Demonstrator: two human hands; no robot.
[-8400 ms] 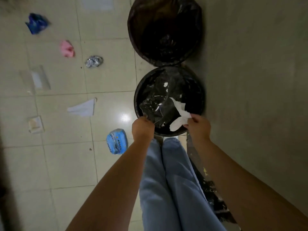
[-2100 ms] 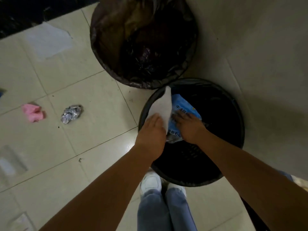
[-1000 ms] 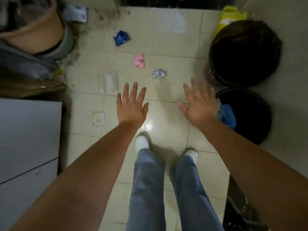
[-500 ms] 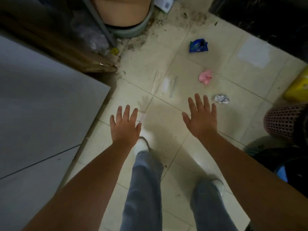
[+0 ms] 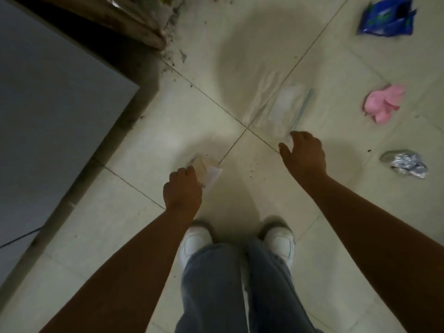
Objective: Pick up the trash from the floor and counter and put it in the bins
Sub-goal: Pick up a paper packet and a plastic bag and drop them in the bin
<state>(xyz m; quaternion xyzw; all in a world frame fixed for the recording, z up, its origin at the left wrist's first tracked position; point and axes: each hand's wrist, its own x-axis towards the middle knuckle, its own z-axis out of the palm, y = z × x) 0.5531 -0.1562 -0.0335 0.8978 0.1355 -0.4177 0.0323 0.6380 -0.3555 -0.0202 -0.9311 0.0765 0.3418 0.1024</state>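
Observation:
My left hand (image 5: 183,188) is curled low over the tiled floor, its fingers closed on the edge of a small beige and white paper packet (image 5: 211,173) lying in front of my shoes. My right hand (image 5: 304,152) hovers with bent fingers and the thumb apart, fingertips at the near corner of a clear plastic zip bag (image 5: 280,104) that lies flat on the floor. A pink crumpled wrapper (image 5: 384,105), a ball of foil (image 5: 406,163) and a blue wrapper (image 5: 386,16) lie to the right. No bin is in view.
A grey cabinet or counter top (image 5: 48,116) fills the left side, its base running diagonally beside my left arm. Brown cardboard (image 5: 134,22) and dirt sit in the far corner. My white shoes (image 5: 195,239) stand just behind both hands.
I have bent down closer to the floor. Both hands went from spread flat in the air to curled at the trash: the left onto the small packet, the right onto the clear bag's corner.

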